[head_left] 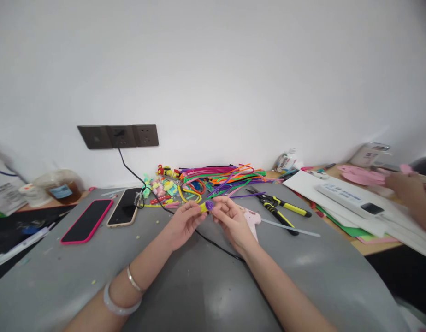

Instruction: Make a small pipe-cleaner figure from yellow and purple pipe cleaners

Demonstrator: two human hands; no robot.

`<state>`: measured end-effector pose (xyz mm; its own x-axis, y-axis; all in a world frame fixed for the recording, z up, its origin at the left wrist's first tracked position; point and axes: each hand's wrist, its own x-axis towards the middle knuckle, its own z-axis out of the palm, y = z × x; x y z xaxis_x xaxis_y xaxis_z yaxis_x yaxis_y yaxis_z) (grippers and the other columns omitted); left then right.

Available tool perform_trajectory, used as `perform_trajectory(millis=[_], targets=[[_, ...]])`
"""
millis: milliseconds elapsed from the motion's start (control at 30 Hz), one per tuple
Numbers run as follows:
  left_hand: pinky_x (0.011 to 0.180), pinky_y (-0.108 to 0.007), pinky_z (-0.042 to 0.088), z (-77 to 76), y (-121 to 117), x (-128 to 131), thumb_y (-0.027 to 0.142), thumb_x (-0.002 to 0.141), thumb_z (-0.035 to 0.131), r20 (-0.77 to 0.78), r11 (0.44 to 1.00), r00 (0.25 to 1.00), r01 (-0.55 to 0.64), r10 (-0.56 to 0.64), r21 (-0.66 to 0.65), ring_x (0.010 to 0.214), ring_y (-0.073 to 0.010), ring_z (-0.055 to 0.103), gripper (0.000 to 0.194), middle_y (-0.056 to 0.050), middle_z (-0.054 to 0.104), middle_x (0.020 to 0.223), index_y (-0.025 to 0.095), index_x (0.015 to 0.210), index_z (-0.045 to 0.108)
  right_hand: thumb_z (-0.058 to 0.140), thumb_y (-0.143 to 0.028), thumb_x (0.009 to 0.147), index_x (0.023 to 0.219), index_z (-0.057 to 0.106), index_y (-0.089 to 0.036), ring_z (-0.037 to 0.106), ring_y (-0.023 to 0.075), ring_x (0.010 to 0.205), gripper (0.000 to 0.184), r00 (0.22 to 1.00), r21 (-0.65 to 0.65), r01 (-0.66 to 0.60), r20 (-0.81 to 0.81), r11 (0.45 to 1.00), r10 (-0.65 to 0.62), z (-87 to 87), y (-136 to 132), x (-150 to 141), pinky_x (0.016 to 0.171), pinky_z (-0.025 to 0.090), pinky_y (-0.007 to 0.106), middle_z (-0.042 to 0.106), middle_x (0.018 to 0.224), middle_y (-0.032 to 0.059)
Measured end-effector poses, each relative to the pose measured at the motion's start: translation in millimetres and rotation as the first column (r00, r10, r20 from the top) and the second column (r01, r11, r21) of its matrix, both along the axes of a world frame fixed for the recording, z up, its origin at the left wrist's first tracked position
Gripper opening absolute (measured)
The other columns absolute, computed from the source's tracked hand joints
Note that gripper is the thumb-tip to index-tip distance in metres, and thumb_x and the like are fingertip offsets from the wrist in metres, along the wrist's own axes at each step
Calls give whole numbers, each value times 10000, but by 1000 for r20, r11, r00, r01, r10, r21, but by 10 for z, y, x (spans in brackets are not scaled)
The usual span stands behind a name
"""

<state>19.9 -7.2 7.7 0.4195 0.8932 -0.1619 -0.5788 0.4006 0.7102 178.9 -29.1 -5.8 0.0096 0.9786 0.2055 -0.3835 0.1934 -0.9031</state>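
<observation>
Head view: the yellow-and-purple piece (pixel 209 205) lies between left fingers (pixel 193 211) and right fingers (pixel 219 214), both pinching it.

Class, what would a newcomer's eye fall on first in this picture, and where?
First come the bright pipe cleaners heaped at the back of the table. Next is the purple-and-yellow piece at the centre, between left hand and right hand. The pink-edged phone stands out at left.

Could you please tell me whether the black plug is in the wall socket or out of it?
In: the plug sits against the middle socket plate, and its black cord runs down to the table.
</observation>
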Motion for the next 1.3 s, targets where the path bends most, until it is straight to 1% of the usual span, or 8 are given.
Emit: perform_trajectory(millis=[133,233,467,667,900,1000,1100,1300], targets=[[653,-114,581,-20,-9,27,151,611,873,-13,1000,1000,-20,20,5,655,-66,678,273,40,669,685,137,651,604,871,-413,634,912,642,-229,520,100,548,404,999,-60,33,-42,998,-36,-39,4,-22,566,402,236,596,628,-61],[671,-120,571,-49,-6,37,202,594,895,-56,999,998,-33,34,21,667,-64,669,317,41,670,686,143,648,589,883,-408,613,878,636,-226,525,102,544,406,996,-92,44,-78,995,-51,-63,-1,-39,571,404,238,611,625,-57],[668,-169,554,-39,-52,38,298,547,929,-209,978,974,-41,85,206,625,-63,648,411,55,659,659,150,678,568,896,-405,590,857,616,-225,519,111,545,427,994,-120,29,-97,992,-41,-79,-11,-41,576,395,251,598,619,-59],[643,-239,556,-65,-26,21,388,594,889,-326,915,920,-74,216,397,625,-109,659,409,39,668,723,168,798,611,906,-406,575,865,611,-223,522,103,541,452,994,-140,4,-109,990,-20,-70,-22,-38,586,389,238,599,578,-70],[672,-271,541,-109,-18,24,369,658,842,-349,816,873,-91,342,571,647,-133,642,317,28,644,690,169,700,601,880,-361,617,899,587,-238,512,107,558,425,993,-170,-56,-108,984,38,-94,-39,-34,583,386,243,565,617,-71],[671,-271,534,-111,-28,28,363,681,823,-351,797,864,-90,360,597,647,-135,639,299,28,640,685,173,698,593,879,-352,618,903,579,-247,498,103,552,427,992,-174,-75,-116,982,55,-92,-40,-36,572,381,237,552,623,-75],[658,-272,532,-100,-33,29,383,678,821,-359,805,863,-87,356,587,633,-136,638,318,31,632,674,177,693,579,874,-354,630,928,581,-249,514,105,564,430,993,-163,-77,-106,984,60,-94,-39,-43,589,398,239,567,634,-71],[584,-261,521,-94,-37,40,458,654,820,-395,831,855,-71,335,551,580,-133,618,382,45,592,639,185,679,555,853,-376,655,947,579,-245,550,130,591,421,1000,-52,22,8,998,-21,-127,-22,-56,625,433,268,624,661,-53]])
